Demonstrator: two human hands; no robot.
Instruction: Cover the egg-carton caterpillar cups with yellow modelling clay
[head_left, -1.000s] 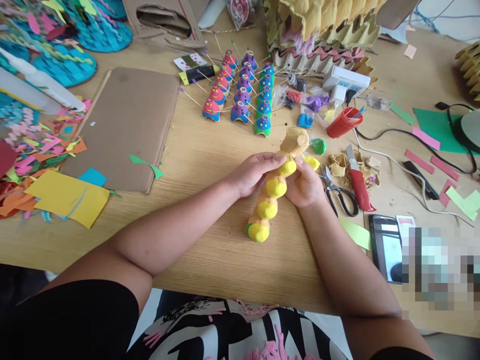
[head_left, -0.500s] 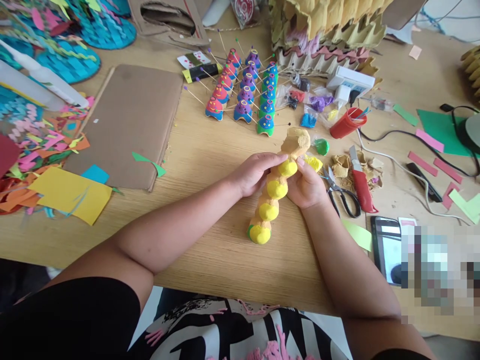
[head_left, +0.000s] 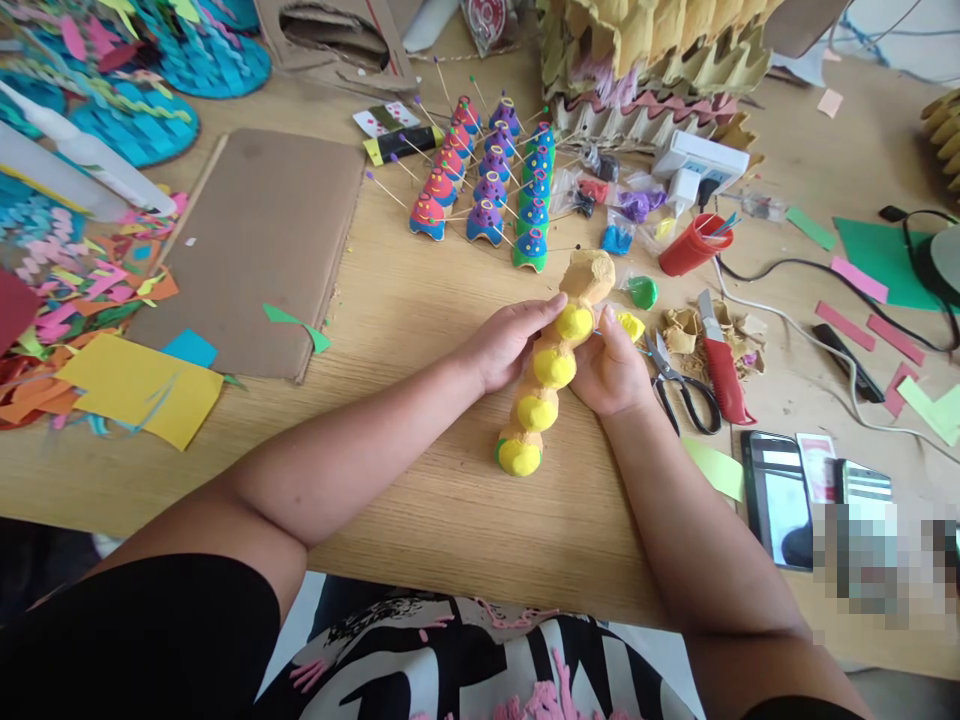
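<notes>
Strip (head_left: 555,367) shifted slightly up-frame, centre | left hand (head_left: 504,348) curled, gripping upper part | right hand (head_left: 616,368) half-open alongside, grip hidden | apparently shaping yellow clay (head_left: 575,322) | next needs steady support

White paper playing card (head_left: 367,122), beyond the flat brown cardboard sheet (head_left: 255,250): red diamond signs.
Black-and-white printed cloth shirt (head_left: 480,665), nearer than the sheet: large letters, word unreadable.
</notes>
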